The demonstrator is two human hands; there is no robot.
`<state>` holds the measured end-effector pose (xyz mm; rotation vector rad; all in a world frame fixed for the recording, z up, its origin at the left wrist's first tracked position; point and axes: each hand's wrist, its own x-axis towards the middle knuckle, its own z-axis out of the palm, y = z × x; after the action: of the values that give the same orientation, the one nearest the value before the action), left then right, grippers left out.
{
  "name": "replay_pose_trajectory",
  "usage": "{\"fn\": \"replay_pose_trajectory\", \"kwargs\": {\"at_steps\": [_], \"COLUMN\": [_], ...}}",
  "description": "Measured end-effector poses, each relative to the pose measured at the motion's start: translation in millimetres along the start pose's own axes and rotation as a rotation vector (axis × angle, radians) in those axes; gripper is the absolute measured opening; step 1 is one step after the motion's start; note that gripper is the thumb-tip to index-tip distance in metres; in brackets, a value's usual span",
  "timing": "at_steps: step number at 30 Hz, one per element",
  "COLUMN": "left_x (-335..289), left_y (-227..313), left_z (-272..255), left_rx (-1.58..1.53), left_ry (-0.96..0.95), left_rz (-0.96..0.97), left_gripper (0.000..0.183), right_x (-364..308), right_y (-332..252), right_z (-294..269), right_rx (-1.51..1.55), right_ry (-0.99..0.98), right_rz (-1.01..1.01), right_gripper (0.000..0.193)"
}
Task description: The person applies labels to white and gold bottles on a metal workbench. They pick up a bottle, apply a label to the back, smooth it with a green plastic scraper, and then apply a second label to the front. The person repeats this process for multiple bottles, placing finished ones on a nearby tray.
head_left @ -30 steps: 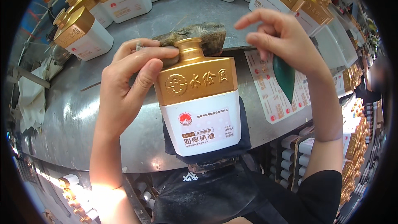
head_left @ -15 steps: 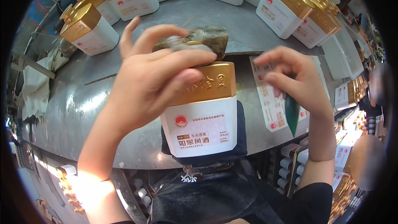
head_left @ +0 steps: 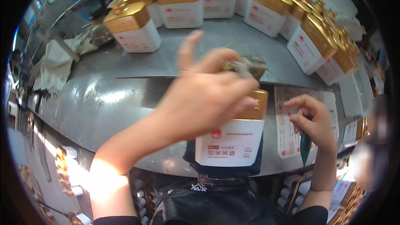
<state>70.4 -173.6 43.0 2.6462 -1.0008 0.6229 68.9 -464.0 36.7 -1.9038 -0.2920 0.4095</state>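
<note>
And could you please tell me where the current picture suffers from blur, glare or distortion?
In the head view, the left hand is smeared by motion; the right hand looks somewhat crisper; strong light washes out part of the left forearm; white glare streaks the metal tabletop; the fisheye bends its front edge into a curve.

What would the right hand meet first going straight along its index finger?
Probably the gold top of the white bottle; depth is unclear, so the right hand might pass above or beside it.
</note>
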Motion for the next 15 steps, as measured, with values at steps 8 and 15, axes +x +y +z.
{"fn": "replay_pose_trajectory", "kwargs": {"at_steps": [8,15], "left_x": [-21.2,-44.6], "left_y": [-11.5,-23.6], "left_z": [2.4,12.5], "left_rx": [-0.274,-0.435], "left_ry": [0.027,0.174], "left_rz": [-0.106,-0.225], "left_gripper": [0.034,0.029], "right_x": [-11.2,-6.3], "right_y": [12.7,10.1], "right_z": [-7.2,-9.5], "right_rx": [-0.069,-0.057], "right_ry": [0.068,0.117], "right_rz": [0.058,0.048], "right_gripper": [0.023,0.017]}}
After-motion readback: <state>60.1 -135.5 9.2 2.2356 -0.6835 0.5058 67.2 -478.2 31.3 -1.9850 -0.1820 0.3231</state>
